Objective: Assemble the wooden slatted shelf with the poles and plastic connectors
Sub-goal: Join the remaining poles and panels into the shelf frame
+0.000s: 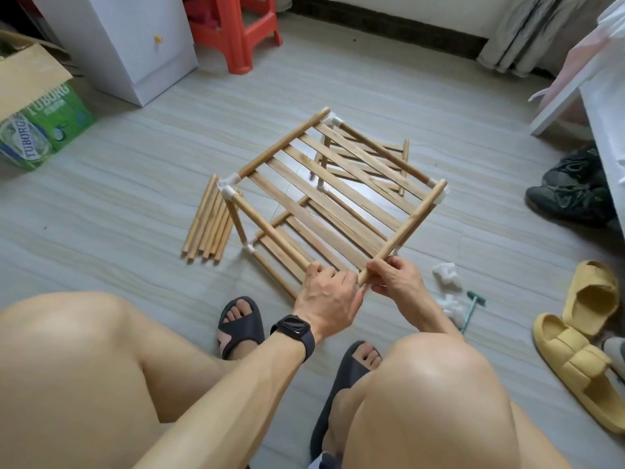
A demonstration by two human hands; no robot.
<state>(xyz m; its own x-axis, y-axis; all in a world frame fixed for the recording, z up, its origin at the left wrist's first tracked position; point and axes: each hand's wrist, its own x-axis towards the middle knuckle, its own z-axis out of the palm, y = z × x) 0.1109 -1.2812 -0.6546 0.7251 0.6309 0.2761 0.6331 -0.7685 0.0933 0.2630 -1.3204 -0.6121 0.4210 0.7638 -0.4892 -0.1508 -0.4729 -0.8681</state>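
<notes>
Head view: slatted shelf [324,184] looks half built, left hand [326,296] and right hand [397,279] grip its corner poles [402,231], loose poles [209,225] wait unused.

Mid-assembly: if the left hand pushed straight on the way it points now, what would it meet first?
Probably the slats of the raised shelf panel. The left hand, gripping the end of the side pole, points forward, and they lie just beyond its knuckles; depth is uncertain.

A red stool [220,42] is standing beside a white cabinet [125,45] — yellow slippers [590,296] and dark sneakers [568,201] are lying at right.
</notes>
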